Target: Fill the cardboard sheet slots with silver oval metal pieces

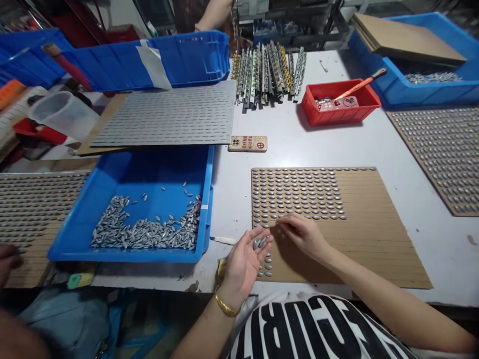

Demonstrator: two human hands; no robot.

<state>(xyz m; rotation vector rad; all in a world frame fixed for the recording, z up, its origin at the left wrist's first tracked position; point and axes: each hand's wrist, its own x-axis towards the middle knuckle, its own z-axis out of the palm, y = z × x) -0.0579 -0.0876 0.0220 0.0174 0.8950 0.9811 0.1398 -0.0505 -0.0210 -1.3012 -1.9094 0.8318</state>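
My left hand (245, 259) is turned palm up, its fingers slightly curled around a few small silver spindle-shaped pieces (259, 243). Just right of it, my right hand (301, 233) is closed in a pinch at a silver spindle-shaped piece over the brown cardboard sheet (368, 239); the fingertips partly hide that piece. Rows of the same silver pieces (295, 192) cover the sheet's upper left part, and a thin row runs along its top edge. A few more lie near the lower left corner, beside my left wrist.
A blue bin (129, 254) with loose silver pieces stands at left, under a grey slotted board (168, 114). Behind are a red tray (340, 117), patterned strips (267, 75) and another blue bin (430, 92). A filled sheet (445, 159) lies right. Another person's hand (8, 262) is at far left.
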